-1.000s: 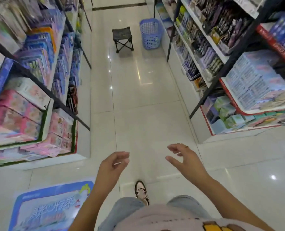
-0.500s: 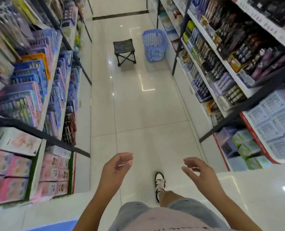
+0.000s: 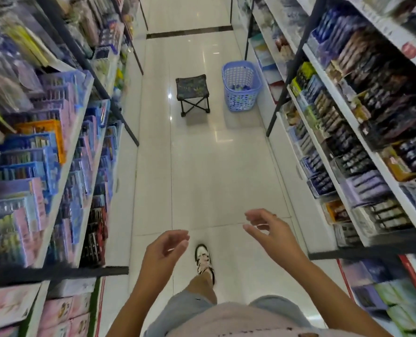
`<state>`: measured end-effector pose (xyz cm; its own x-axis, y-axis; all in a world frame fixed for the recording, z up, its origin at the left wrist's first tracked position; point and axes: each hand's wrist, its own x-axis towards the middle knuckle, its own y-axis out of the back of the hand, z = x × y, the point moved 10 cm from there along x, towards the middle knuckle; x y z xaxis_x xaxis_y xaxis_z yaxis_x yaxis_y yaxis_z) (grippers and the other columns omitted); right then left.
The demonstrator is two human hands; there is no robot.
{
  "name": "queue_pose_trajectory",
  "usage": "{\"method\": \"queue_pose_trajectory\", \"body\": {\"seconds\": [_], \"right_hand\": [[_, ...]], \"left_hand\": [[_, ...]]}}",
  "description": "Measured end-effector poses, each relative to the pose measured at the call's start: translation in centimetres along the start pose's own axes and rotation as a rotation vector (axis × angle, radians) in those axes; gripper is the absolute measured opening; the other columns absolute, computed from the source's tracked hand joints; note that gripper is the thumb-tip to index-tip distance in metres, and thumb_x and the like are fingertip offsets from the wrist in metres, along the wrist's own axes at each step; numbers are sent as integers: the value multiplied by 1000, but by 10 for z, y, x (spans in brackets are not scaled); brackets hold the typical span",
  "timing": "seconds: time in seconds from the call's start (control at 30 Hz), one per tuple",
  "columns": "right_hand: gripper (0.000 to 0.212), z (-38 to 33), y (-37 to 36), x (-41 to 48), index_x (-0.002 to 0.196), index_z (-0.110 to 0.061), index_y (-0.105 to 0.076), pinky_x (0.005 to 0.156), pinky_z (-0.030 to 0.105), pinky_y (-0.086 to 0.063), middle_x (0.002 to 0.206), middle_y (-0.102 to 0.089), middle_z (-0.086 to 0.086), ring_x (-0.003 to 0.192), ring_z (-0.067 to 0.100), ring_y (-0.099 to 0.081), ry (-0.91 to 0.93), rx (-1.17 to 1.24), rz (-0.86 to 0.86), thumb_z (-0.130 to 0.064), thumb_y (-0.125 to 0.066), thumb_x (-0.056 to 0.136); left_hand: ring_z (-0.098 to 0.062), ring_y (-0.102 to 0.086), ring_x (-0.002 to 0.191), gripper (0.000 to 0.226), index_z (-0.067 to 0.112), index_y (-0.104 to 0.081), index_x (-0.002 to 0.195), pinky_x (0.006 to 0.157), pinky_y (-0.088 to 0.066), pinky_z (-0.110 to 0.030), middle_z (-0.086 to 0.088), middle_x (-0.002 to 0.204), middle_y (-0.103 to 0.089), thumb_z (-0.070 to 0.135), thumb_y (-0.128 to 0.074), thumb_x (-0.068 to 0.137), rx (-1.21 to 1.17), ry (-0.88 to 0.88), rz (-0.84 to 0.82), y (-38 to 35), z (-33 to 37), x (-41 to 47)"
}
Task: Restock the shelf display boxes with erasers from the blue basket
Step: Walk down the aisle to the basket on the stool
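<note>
hands 2: left hand (image 3: 164,249), right hand (image 3: 271,229); 1 blue basket (image 3: 241,100), 1 stool (image 3: 191,85)

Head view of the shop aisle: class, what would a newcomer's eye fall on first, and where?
The blue basket stands on the pale floor far up the aisle, beside the right-hand shelves, with a small folding stool just left of it. Near the bottom, the left hand and right hand are held out, loosely curled and empty.
</note>
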<state>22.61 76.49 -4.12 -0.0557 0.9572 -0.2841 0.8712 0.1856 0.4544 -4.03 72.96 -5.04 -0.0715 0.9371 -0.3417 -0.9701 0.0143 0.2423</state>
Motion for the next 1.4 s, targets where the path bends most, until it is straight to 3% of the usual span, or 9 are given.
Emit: {"method": "queue_pose_trajectory", "body": {"seconds": [0.2, 0.37, 0.63, 0.8, 0.97, 1.4], "right_hand": [[17, 12, 27, 82, 102, -26, -65, 73, 12, -48, 99, -69, -11, 91, 2, -65, -178, 115, 107, -26, -68, 85], [15, 8, 51, 153, 100, -22, -66, 74, 15, -47, 98, -70, -7, 91, 5, -65, -256, 172, 180, -21, -69, 85], [15, -37, 70, 336, 100, -31, -65, 77, 16, -50, 96, -69, -14, 90, 0, -64, -189, 150, 105, -28, -68, 85], [15, -106, 88, 460, 99, -32, -64, 78, 15, -51, 97, -68, -13, 89, 0, -63, -69, 141, 19, -28, -68, 85], [15, -149, 112, 560, 98, -30, -65, 79, 16, -51, 96, -68, -12, 87, 1, -64, -11, 122, 43, -25, -69, 84], [15, -143, 156, 751, 97, -31, -65, 80, 22, -51, 96, -69, -13, 88, 3, -64, -189, 106, 209, -26, -70, 83]], "left_hand": [[-11, -69, 90, 16, 22, -70, 98, 77, -55, -21, 6, 94, -74, 11, -62, 89, -37, -3, -111, 2, 56, 142], [-10, -69, 91, 16, 21, -70, 98, 77, -54, -19, 4, 95, -74, 10, -61, 90, -29, -5, -176, -3, 107, 248], [-10, -68, 93, 15, 24, -69, 99, 86, -55, -28, 7, 96, -73, 15, -64, 88, 80, -11, -125, 2, 148, 385], [-7, -68, 92, 19, 24, -69, 100, 77, -55, -18, 5, 96, -73, 13, -69, 84, 88, -6, -55, 14, 182, 458], [-5, -68, 91, 21, 22, -69, 100, 74, -54, -15, 4, 96, -73, 11, -71, 83, 88, 1, -37, 20, 215, 545], [-3, -67, 88, 20, 19, -68, 103, 77, -54, -16, 6, 98, -71, 13, -69, 85, 164, -117, -238, -1, 334, 828]]}}
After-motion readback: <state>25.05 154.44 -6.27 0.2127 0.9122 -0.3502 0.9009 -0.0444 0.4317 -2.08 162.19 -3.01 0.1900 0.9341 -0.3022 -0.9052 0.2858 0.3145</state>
